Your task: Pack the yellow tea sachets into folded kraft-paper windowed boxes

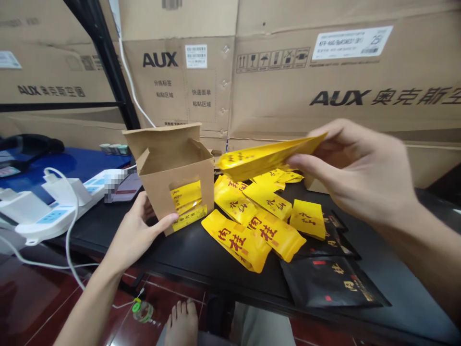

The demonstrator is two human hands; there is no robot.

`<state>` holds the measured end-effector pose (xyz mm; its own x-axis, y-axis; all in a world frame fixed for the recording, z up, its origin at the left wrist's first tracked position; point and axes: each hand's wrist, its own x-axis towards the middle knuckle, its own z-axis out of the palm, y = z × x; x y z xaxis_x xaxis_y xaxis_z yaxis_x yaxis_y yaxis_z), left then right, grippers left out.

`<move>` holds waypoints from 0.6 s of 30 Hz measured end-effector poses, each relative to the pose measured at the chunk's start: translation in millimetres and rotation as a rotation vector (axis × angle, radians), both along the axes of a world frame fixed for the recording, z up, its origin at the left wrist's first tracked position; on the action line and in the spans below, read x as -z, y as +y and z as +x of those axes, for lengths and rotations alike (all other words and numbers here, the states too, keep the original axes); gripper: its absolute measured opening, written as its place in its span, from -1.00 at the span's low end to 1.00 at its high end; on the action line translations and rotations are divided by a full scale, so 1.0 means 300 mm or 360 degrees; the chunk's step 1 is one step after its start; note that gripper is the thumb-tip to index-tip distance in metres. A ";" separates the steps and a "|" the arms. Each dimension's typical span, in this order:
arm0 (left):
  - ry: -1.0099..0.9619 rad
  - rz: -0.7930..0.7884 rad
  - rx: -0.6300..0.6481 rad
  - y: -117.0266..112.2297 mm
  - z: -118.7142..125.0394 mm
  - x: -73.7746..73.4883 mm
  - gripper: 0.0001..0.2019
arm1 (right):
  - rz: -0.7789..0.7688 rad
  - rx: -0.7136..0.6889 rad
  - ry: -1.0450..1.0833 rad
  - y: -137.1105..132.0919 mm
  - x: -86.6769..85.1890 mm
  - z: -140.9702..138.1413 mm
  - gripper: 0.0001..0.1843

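My left hand (144,226) grips the lower left side of a brown cardboard box (154,180), thumb across its front. The box stands upright with its top flaps raised, and yellow packets show through its front window. Up at the right, my right hand (363,168) pinches a yellow packet (266,156) by one end, tilted above the table and to the right of the box. Below it lie several yellow packets (237,240) with red and dark lettering. Several black packets (334,281) lie to their right, partly overlapped by a yellow one.
A white power strip (54,218) with chargers and cables lies left of the box, beside a phone (126,187). Large AUX cartons (273,101) stand behind the black table (173,264). Small cups (115,149) sit at the back left. A bottle (143,311) is on the floor.
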<state>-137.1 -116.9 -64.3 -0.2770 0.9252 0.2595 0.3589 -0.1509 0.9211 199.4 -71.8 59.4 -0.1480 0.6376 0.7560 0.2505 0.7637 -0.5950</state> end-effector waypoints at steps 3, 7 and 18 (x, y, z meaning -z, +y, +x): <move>0.0013 0.0009 0.0009 0.000 0.002 -0.001 -0.29 | 0.0360 0.0035 -0.0382 -0.062 -0.104 -0.110 -0.86; 0.0025 0.0026 0.0023 -0.001 0.002 -0.003 -0.30 | 0.0640 0.0381 -0.0867 -0.086 -0.205 -0.234 -0.89; 0.0067 0.0066 0.0062 0.009 -0.012 0.015 -0.28 | 0.0622 0.0044 -0.1562 0.039 -0.242 -0.506 -0.75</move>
